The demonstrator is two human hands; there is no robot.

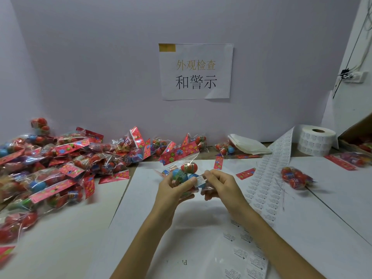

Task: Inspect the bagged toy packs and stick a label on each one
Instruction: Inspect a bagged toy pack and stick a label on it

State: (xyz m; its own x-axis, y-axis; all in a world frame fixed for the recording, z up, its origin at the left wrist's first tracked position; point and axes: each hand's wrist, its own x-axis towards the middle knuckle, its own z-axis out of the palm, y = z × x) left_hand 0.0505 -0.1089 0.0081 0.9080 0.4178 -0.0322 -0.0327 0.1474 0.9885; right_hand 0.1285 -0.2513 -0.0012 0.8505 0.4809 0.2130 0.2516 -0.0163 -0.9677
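Toy pack [182,172] gripped between left hand [174,189] and right hand [220,184]

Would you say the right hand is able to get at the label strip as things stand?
Probably yes: the label strip lies flat just beside the right hand, nothing between, though that hand is pinching the toy pack.
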